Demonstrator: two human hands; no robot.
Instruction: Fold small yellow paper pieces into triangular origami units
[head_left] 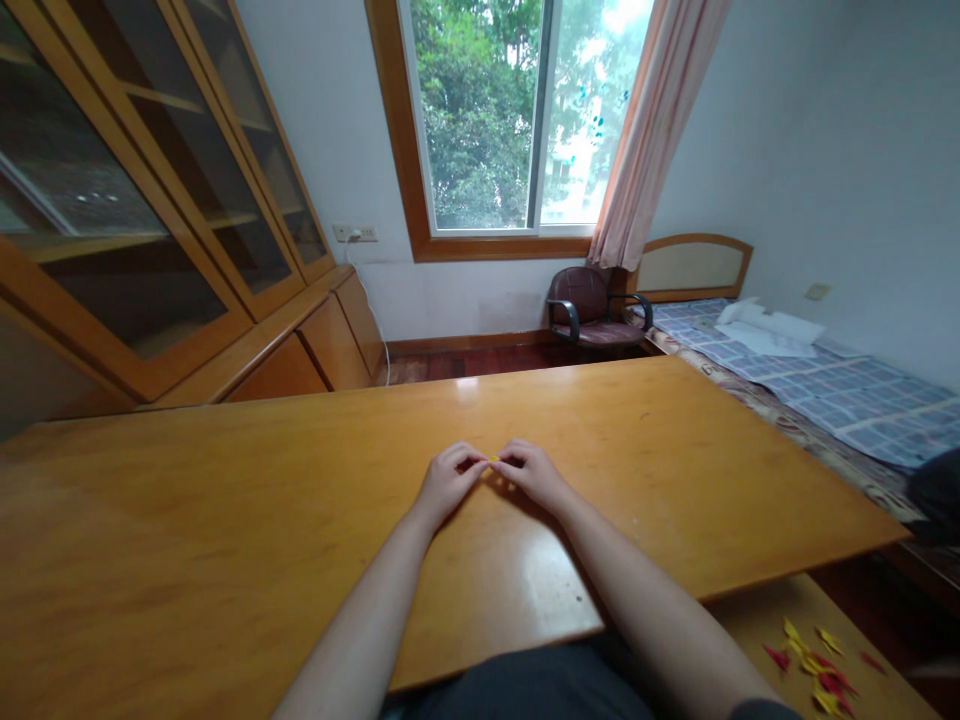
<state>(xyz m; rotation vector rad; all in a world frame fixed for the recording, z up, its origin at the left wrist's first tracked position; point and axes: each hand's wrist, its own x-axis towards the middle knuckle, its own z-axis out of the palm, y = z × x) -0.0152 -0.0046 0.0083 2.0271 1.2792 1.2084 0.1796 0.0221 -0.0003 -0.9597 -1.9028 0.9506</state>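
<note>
Between the fingertips of both hands is a tiny piece of folded yellow paper, mostly covered by the fingers. My left hand pinches it from the left, thumb against forefinger. From the right, my right hand pinches the other side in the same way. Both hands are over the middle of the wooden table, with their shadows just below. The paper's exact shape is too small to make out.
Several yellow and red folded paper pieces lie on a lower wooden surface at the bottom right. Glass-fronted cabinets stand left, an office chair beyond the table, and a bed along the right.
</note>
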